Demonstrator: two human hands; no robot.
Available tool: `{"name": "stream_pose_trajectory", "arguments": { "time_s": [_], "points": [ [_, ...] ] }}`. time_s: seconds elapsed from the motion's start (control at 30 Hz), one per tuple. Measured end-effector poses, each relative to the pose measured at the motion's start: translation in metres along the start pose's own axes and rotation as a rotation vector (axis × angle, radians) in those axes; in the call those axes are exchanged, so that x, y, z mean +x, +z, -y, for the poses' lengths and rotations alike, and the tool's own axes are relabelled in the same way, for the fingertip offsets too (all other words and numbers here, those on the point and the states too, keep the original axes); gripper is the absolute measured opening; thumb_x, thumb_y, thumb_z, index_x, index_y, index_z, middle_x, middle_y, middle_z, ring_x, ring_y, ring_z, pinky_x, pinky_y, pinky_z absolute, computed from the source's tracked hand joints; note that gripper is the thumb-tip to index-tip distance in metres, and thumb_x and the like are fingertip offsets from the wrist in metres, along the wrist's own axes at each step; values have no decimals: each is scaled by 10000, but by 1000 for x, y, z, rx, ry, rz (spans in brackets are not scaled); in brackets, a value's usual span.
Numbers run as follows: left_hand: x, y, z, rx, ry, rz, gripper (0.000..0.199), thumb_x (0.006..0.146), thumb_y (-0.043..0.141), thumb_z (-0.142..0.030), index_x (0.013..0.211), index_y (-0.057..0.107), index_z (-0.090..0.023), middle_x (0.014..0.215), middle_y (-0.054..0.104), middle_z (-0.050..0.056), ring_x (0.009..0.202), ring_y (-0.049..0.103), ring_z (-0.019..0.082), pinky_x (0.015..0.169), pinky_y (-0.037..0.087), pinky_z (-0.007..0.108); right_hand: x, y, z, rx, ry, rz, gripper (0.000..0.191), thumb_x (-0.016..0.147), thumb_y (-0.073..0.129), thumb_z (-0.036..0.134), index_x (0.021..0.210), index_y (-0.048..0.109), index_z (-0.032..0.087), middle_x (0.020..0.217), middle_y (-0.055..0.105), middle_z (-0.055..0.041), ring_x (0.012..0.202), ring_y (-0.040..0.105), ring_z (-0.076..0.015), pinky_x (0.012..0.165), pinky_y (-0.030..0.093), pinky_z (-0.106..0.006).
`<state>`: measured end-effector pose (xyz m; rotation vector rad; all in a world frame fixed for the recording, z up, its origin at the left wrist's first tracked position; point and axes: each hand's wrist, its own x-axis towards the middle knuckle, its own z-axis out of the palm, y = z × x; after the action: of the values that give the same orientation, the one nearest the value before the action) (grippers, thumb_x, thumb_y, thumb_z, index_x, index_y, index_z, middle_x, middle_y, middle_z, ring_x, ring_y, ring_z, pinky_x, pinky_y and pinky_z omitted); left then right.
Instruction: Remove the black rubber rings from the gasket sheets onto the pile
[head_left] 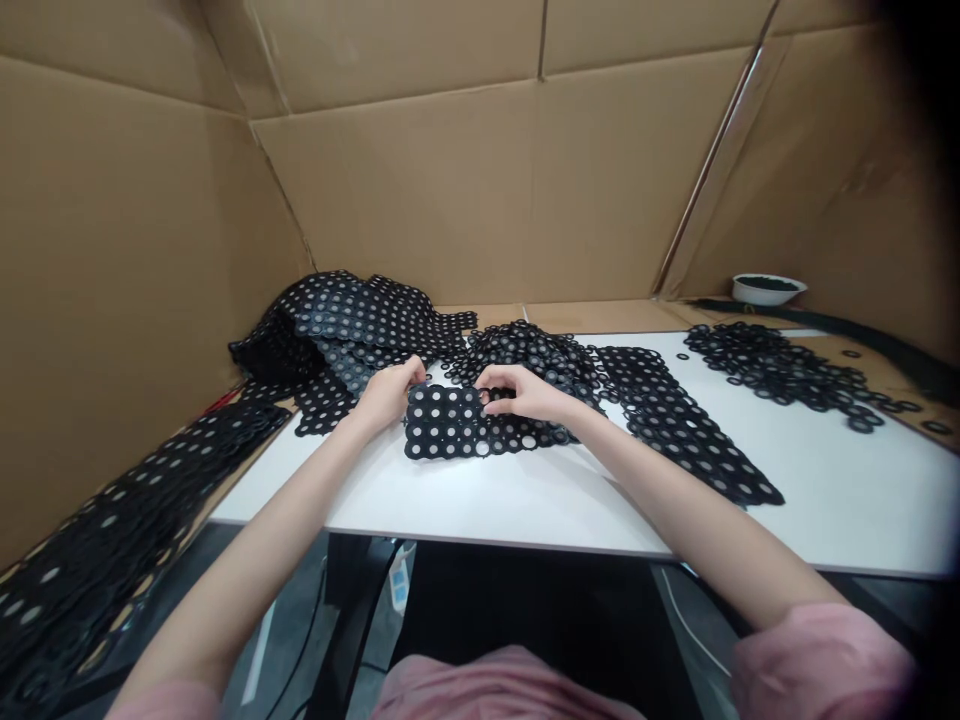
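From the head camera, both bare hands work at a black perforated sheet whose round holes show silver-grey discs. It lies flat on a white table, near the table's middle. The left hand is half closed, its fingers curving down over the sheet's upper left edge in a light grasp. The right hand is more tightly curled, with its fingertips pinching the sheet's upper right part. A rumpled pile of the same material sits just behind the hands, and a larger heap rises to the left. A long strip lies to the right, beside scattered black rings. Farther back, a white bowl stands against a cardboard wall.
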<state>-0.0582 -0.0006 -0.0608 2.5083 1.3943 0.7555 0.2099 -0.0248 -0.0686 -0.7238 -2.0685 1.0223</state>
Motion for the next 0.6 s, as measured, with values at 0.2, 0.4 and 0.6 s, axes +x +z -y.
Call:
{"name": "stream_pose_trajectory", "arguments": {
  "time_s": [0.2, 0.4, 0.6],
  "points": [
    [4, 5, 6, 7, 13, 60, 50, 720, 578, -188, 730, 586, -139, 785, 591, 14, 742, 509, 130, 670, 348, 215, -3, -4, 4, 53, -2, 6, 270, 715, 698, 205, 955, 577, 175, 950, 605, -41, 900, 600, -178, 867, 483, -349],
    [4, 4, 10, -40, 0, 81, 122, 719, 626, -253, 772, 652, -146, 820, 628, 24, 765, 543, 136, 711, 395, 221, -5, -7, 5, 95, -8, 43, 300, 727, 696, 190, 991, 554, 176, 877, 602, -22, 836, 600, -158, 781, 497, -304],
    [5, -12, -13, -195, 12, 38, 347, 860, 514, -439, 955, 665, -141, 997, 649, 84, 888, 581, 162, 789, 443, 239, -7, -13, 13, 127, 9, 99, 345, 744, 687, 217, 1031, 499, 187, 831, 591, -3, 785, 613, -146, 728, 515, -288]
  ]
}}
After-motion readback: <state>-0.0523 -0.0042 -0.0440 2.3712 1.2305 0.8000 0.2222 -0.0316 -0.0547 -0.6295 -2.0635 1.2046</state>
